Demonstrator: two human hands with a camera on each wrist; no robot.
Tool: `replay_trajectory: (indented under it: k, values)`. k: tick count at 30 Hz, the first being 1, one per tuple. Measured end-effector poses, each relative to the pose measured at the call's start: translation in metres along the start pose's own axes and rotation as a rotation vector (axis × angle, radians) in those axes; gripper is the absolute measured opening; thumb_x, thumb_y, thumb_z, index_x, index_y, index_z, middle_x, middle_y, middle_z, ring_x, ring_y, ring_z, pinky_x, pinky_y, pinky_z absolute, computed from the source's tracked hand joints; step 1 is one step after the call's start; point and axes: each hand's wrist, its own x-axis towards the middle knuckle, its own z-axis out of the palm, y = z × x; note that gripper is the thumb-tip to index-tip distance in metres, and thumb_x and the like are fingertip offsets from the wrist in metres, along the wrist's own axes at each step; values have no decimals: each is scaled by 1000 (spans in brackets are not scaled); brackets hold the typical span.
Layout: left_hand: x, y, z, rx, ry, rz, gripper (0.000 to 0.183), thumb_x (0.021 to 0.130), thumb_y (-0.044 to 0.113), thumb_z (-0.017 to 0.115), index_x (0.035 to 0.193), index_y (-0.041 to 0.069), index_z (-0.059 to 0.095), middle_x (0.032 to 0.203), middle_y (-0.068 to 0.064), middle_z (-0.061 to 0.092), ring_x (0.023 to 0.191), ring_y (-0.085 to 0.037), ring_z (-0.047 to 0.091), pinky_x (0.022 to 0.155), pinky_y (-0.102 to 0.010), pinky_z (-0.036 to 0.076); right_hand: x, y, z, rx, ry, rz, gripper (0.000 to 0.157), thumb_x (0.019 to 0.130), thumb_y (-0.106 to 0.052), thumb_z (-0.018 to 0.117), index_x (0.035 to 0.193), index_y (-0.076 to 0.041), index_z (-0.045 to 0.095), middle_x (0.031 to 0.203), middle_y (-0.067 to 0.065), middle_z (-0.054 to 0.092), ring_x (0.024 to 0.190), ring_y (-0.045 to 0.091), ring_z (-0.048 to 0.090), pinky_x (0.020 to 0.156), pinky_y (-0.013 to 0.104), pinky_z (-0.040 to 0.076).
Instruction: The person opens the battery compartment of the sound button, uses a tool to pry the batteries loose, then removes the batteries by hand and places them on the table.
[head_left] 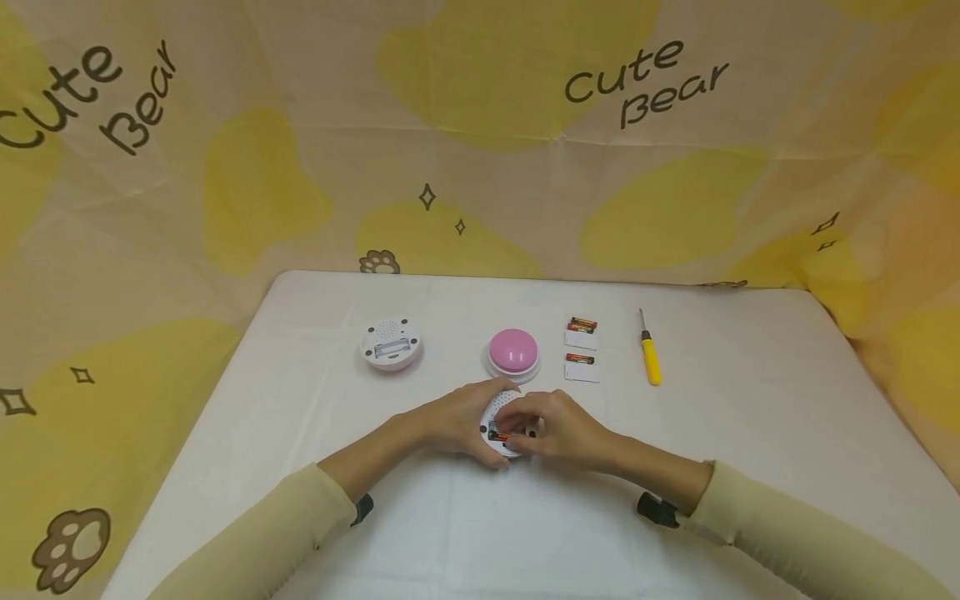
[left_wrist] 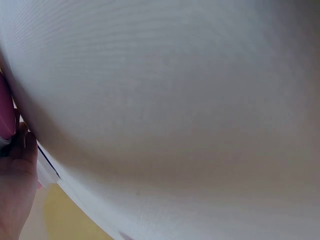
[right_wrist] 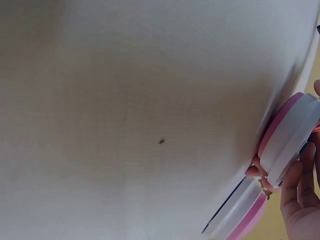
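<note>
My left hand [head_left: 465,421] grips the rim of a round white-and-pink push button [right_wrist: 290,140] turned underside up, its battery bay uncovered. A red-and-black battery [head_left: 498,436] lies at the bay, and my right hand [head_left: 566,429] pinches it, fingers over the bay and thumb at its near side. The fingertips partly cover the battery, so how deep it sits cannot be told. Just behind stands a second push button [head_left: 513,350], pink dome up. In the left wrist view only part of the left hand [left_wrist: 20,185] shows, beside a pink dome.
Farther left a third push button [head_left: 390,346] lies underside up with a bare battery bay. Right of the middle are batteries [head_left: 581,325] and white cards [head_left: 582,373]. A yellow-handled screwdriver [head_left: 650,354] lies beyond them. Patterned cloth [head_left: 480,167] hangs behind the white table [head_left: 450,533].
</note>
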Motion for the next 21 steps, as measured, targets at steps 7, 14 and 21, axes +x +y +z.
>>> replay_trajectory:
  k: [7,14,21]
  values:
    - [0,1,0,-13,0,16,83,67,34,89,136,19,46,113,12,58,99,-8,55,87,-26,47,0,3,2,-2,12,3,26,83,-3,78,107,-7,72,96,-5,75,88,3,67,74,27,54]
    - [0,1,0,-4,0,14,84,67,35,89,137,18,46,114,12,57,100,-8,55,89,-26,46,1,3,4,-3,23,8,26,82,-1,79,106,-7,72,93,-5,75,85,1,67,72,27,54]
    - [0,0,0,1,1,7,85,67,35,90,138,18,45,114,12,57,101,-8,55,89,-26,46,1,2,5,7,30,19,25,81,-2,80,105,-7,73,91,-6,74,82,1,67,70,27,54]
